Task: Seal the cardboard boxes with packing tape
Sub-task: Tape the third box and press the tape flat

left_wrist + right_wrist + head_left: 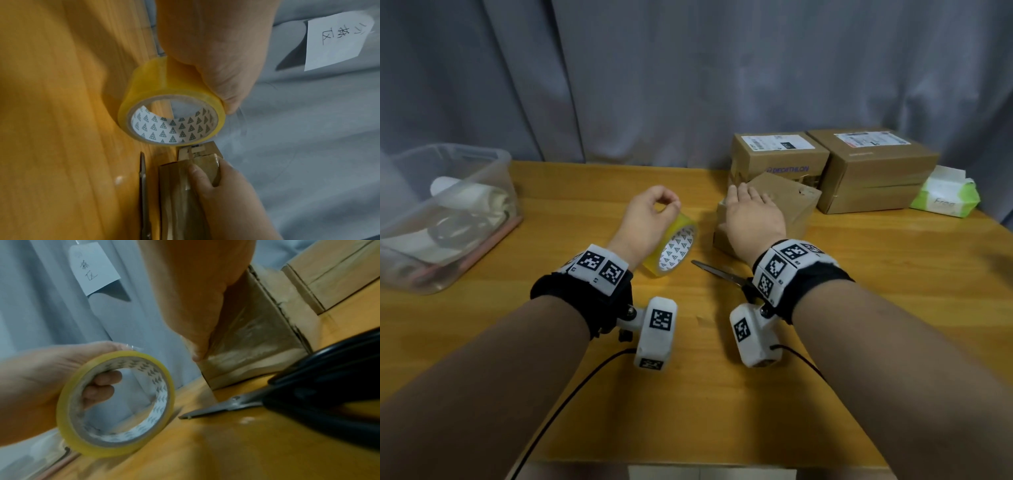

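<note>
Left hand (pixel 645 214) grips the tape roll (pixel 677 245), held on edge just over the table (pixel 585 192), core facing the person. Right hand (pixel 753 214) lies flat, fingers straight, on the small box (pixel 796 202). Rear box (pixel 779 154) reads "DECATHLON". Scissors (pixel 717 272) point left-away.

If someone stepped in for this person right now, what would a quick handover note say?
Left hand: grips the yellow packing tape roll just above the wooden table, fingers through its core.
Right hand: rests on the small cardboard box, steadying it, thumb against its side.
Scissors: flat on the table between the hands, blades closed.
Two larger boxes stand behind; both look closed, with tape showing.
Done: roll picked up, small box held; it carries some shiny tape on its side.
Left: pull a strip, tape the box, cut it.
</note>
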Action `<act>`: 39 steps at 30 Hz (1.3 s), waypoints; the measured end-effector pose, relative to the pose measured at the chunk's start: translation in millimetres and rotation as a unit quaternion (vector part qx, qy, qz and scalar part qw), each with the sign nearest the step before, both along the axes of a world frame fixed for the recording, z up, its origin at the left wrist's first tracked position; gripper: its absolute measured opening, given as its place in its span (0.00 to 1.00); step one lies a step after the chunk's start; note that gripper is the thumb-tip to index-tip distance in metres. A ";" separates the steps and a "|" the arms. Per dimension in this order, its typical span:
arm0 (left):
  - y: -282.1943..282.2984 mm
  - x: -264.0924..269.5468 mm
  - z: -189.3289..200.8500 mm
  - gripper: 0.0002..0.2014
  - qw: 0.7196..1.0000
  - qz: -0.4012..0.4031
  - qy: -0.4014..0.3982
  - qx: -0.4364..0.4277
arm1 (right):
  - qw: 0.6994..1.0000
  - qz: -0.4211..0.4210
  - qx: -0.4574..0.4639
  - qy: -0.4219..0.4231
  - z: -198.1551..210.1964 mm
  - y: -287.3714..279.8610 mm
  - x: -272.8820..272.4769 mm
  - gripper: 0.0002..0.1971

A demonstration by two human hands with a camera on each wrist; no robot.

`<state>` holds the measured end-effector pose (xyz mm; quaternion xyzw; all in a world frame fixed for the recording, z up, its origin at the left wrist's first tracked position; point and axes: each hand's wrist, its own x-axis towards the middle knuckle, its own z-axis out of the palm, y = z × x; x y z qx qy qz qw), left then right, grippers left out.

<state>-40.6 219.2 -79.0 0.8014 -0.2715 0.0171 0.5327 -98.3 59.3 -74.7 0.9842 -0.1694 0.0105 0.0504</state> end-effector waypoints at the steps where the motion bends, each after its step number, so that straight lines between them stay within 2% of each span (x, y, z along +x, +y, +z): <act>1: -0.4 0.3 -0.6 0.02 1.000 0.000 -0.004 -0.008 | 1.000 0.005 -0.001 -0.005 0.1 -0.8 -1.4 0.31; 3: -0.5 -0.2 -0.9 0.06 1.000 -0.009 -0.013 -0.022 | 0.999 0.025 0.014 -0.019 4.8 0.2 -8.1 0.30; 5: -0.3 -0.4 -1.6 0.08 0.999 -0.024 -0.021 -0.024 | 0.992 0.056 0.065 -0.087 12.6 3.3 -18.0 0.26; 7: -1.5 -2.0 -2.8 0.06 0.999 -0.040 -0.030 -0.012 | 0.959 0.108 0.160 -0.208 16.7 10.2 -22.9 0.23; 8: -2.7 -2.9 -3.4 0.05 0.998 -0.048 -0.039 -0.004 | 0.934 0.129 0.241 -0.231 17.8 14.4 -23.1 0.23; 10: -5.4 -5.1 -5.2 0.04 0.997 -0.053 -0.060 0.011 | 0.889 0.132 0.390 -0.201 14.3 22.0 -17.6 0.22; 12: -6.5 -8.2 -4.3 0.03 0.996 -0.049 -0.071 0.035 | 0.867 0.103 0.446 -0.196 10.9 25.5 -12.0 0.17; 14: -5.4 -11.4 -0.5 0.04 0.995 -0.054 -0.050 0.062 | 0.866 0.082 0.442 -0.218 11.4 26.5 -8.4 0.03; 16: -4.4 -13.2 4.4 0.09 0.993 -0.057 -0.001 0.100 | 0.888 0.068 0.399 -0.217 13.6 25.8 -7.8 0.09; 18: -2.9 -11.9 8.0 0.16 0.990 -0.065 0.028 0.121 | 0.906 0.066 0.359 -0.214 18.0 26.6 -9.2 0.08; 20: 0.2 -8.1 9.8 0.19 0.989 -0.075 0.017 0.128 | 0.907 0.084 0.343 -0.230 23.5 27.6 -12.1 0.06; 25: 4.3 -5.1 7.0 0.12 0.986 -0.066 -0.068 0.135 | 0.889 0.084 0.361 -0.269 22.1 22.1 -18.4 0.05; 28: 1.5 -10.9 3.4 0.04 0.993 -0.050 -0.056 0.086 | 0.867 0.071 0.393 -0.297 15.3 19.4 -20.2 0.02; 31: -2.8 -11.1 3.8 0.04 0.995 -0.026 -0.053 0.076 | 0.838 0.087 0.437 -0.316 15.6 18.1 -25.6 0.16; 34: -6.4 -12.1 5.5 0.05 0.990 -0.003 -0.086 0.111 | 0.864 0.133 0.379 -0.305 18.3 18.3 -27.5 0.09; 36: -8.1 -14.5 4.1 0.07 0.988 0.001 -0.101 0.119 | 0.874 0.131 0.367 -0.291 17.6 17.0 -26.8 0.05; 39: -6.4 -17.9 0.6 0.09 0.985 0.000 -0.119 0.125 | 0.876 0.117 0.384 -0.268 13.5 15.1 -27.3 0.11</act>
